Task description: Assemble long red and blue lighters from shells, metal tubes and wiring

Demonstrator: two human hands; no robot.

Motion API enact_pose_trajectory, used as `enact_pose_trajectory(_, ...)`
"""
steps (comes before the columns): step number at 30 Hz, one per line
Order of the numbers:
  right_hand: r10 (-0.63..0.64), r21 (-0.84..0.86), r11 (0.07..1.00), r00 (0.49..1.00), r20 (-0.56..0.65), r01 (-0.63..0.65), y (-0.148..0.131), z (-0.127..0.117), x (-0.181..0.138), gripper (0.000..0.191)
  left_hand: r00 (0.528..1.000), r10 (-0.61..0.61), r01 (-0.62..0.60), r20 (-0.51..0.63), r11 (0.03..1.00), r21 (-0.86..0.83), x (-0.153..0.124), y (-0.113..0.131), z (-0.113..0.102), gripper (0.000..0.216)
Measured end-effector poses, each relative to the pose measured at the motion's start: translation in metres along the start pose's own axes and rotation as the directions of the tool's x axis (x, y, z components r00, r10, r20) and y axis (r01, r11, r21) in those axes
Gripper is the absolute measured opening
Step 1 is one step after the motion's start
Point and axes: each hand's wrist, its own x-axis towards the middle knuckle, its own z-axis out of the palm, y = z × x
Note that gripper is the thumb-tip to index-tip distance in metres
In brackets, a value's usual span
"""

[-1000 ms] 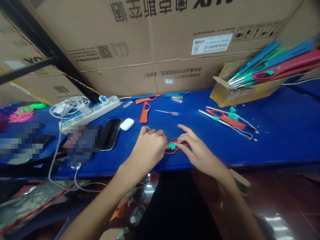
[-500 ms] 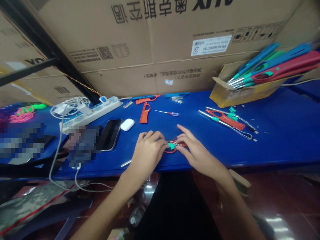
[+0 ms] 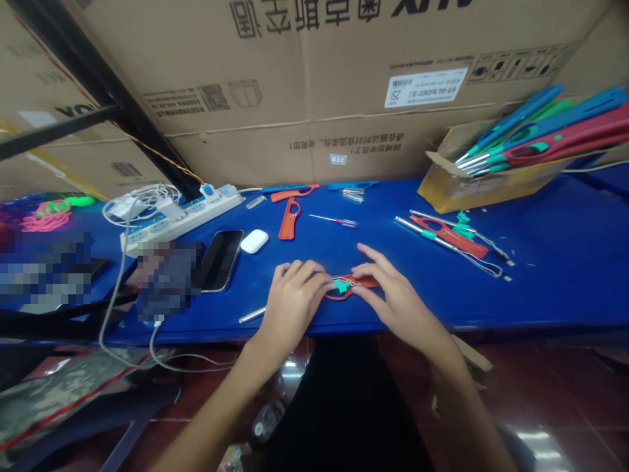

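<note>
Near the table's front edge lies a long-nosed lighter in pieces: an orange handle shell (image 3: 368,282) with a green trigger piece (image 3: 341,286) and thin wires in it. Its metal tube (image 3: 252,315) sticks out to the left from beneath my left hand (image 3: 297,295). The fingers of that hand are closed over the tube end of the handle, beside the green piece. My right hand (image 3: 390,292) pinches with thumb and fingers at the wires and shell just right of the green piece, its index finger raised. What exactly the fingertips grip is partly hidden.
Beyond my hands lie a screwdriver (image 3: 334,221) and orange shells (image 3: 287,219). To the right are two metal lighter tubes with wires (image 3: 445,248) and a box (image 3: 472,190) of lighters. A phone (image 3: 222,261), earbud case (image 3: 254,241) and power strip (image 3: 181,219) stand left.
My right hand has shifted slightly right, baring more of the orange shell. My left hand stays over the tube end. The whole view has moved a little.
</note>
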Motion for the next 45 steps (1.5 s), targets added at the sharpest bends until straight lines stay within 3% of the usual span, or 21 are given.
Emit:
enact_pose_trajectory(6, -0.044, -0.008, 0.999, 0.999, 0.014, 0.044, 0.002, 0.000, 0.002, 0.010, 0.997, -0.020, 0.029, 0.074, 0.992, -0.121, 0.008, -0.009, -0.006, 0.023)
enact_pose_trajectory(12, -0.005, 0.053, 0.999, 1.000, 0.020, 0.004, 0.000, -0.001, 0.003, 0.010, 0.997, -0.043, 0.055, 0.064, 0.976, -0.209, 0.008, -0.009, -0.005, 0.020)
enact_pose_trajectory(32, -0.004, 0.176, 0.984, 1.000, 0.007, 0.003, 0.002, -0.006, 0.002, 0.008, 0.981, 0.008, 0.016, 0.195, 0.992, -0.124, 0.021, -0.009, -0.017, 0.024)
enact_pose_trajectory(38, -0.003, 0.178, 0.984, 1.000, 0.016, 0.000, 0.001, -0.008, 0.003, 0.009, 0.993, -0.014, 0.037, 0.118, 0.980, -0.193, 0.019, -0.013, -0.012, 0.028)
enact_pose_trajectory(45, -0.001, 0.184, 0.983, 1.000, 0.029, -0.004, 0.004, -0.007, 0.003, 0.006, 0.993, 0.023, 0.000, 0.120, 0.983, -0.185, 0.014, -0.013, -0.010, 0.023)
